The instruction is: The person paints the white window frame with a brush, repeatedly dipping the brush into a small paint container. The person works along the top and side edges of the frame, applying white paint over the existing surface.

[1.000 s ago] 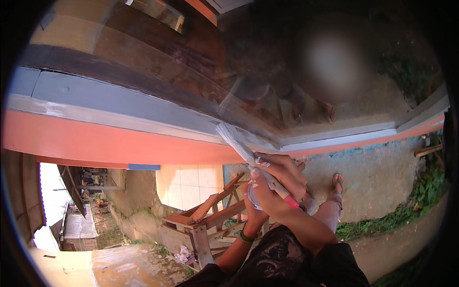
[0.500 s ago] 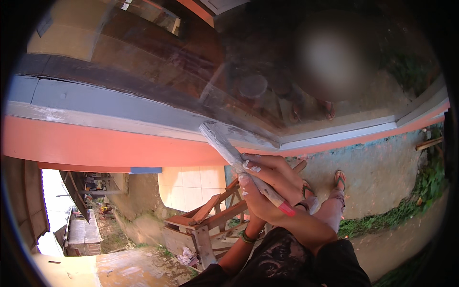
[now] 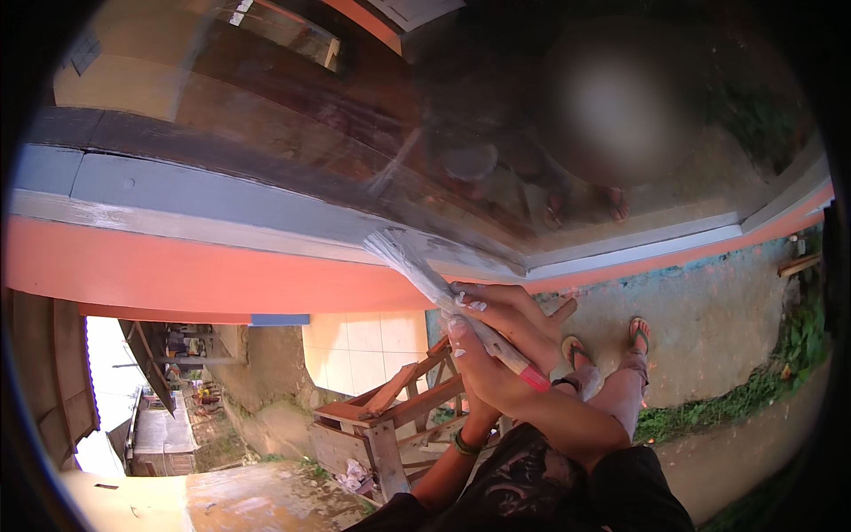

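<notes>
A paintbrush [image 3: 417, 273] with paint-coated, whitish bristles and a red-tipped wooden handle lies across my right hand [image 3: 501, 341]. My thumb and fingers are closed round it, and white paint spots the skin. Its splayed bristle tip presses on the grey window sill [image 3: 239, 202], where the lower edge shows whitish paint. Below the right hand, my left hand [image 3: 481, 412] is mostly hidden, with a bracelet at the wrist; its fingers do not show. A brown wooden end [image 3: 564, 310] pokes out behind the right fingers; what it belongs to is unclear.
Dark reflective window glass [image 3: 496, 115] rises above the sill, with an orange wall [image 3: 177, 270] below. A rough wooden frame [image 3: 381, 434] stands to the left of my legs. My sandalled feet [image 3: 638, 332] are on concrete, grass [image 3: 709, 408] alongside.
The brush tip has slid slightly left along the sill, and its bristles splay more. The whole view has shifted a little. My right hand keeps its grip.
</notes>
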Motion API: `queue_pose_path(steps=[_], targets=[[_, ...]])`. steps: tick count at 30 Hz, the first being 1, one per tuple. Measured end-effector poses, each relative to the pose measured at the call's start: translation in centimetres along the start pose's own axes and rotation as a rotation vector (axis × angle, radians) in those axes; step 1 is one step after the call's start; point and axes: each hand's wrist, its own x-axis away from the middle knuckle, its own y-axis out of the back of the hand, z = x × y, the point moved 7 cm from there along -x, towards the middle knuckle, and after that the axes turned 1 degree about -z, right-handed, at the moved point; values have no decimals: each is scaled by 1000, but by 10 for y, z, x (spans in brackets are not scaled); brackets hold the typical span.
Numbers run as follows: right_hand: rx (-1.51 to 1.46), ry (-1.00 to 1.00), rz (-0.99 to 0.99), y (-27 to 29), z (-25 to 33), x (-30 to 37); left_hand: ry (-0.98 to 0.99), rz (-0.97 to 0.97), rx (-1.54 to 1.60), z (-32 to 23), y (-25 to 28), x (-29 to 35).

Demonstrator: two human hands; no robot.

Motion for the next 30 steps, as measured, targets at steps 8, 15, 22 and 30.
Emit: queue_pose_path(steps=[8, 15, 22, 30], targets=[[-183, 57, -11, -9, 3, -22, -51, 119, -135, -9, -8, 0], [-116, -163, -14, 8, -29, 2, 71, -62, 121, -4, 2, -6], [-222, 4, -13, -1, -3, -28, -171, 145, -370, -7, -7, -6], [-124, -174, -48, 16, -29, -2, -17, -69, 6, -13, 4, -5]])
